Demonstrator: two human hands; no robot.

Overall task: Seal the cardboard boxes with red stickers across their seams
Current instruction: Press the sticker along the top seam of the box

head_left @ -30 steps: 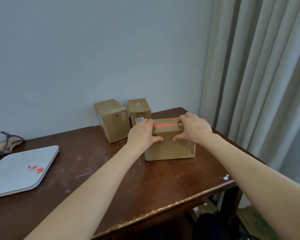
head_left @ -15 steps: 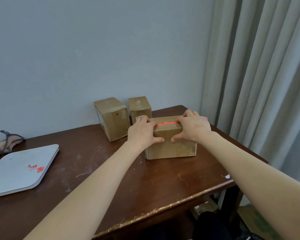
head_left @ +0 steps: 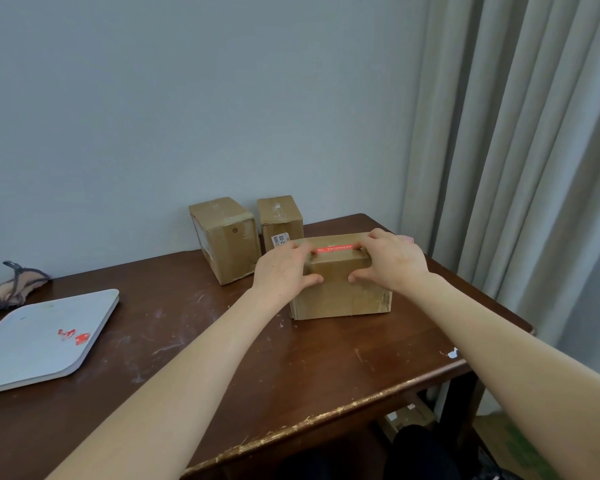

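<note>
A cardboard box (head_left: 340, 292) sits toward the back right of a dark wooden table (head_left: 222, 375), with a red sticker (head_left: 336, 250) along its top seam. The left hand (head_left: 284, 271) and right hand (head_left: 392, 258) each grasp the box, fingers curled over the sticker's ends and thumbs on the front face. Behind it, to its left, stand a left rear box (head_left: 226, 237) and a right rear box (head_left: 280, 218). A white tray (head_left: 21, 358) at far left holds red sticker scraps (head_left: 75, 336). Behind is a grey wall (head_left: 187, 98), with a curtain (head_left: 516, 168) on the right.

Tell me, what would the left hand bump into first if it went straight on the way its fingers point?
Probably the right hand. The left hand points across the top of the front box, along the red sticker, toward that hand's fingertips. Depth is unclear, so it might slip past behind them.
</note>
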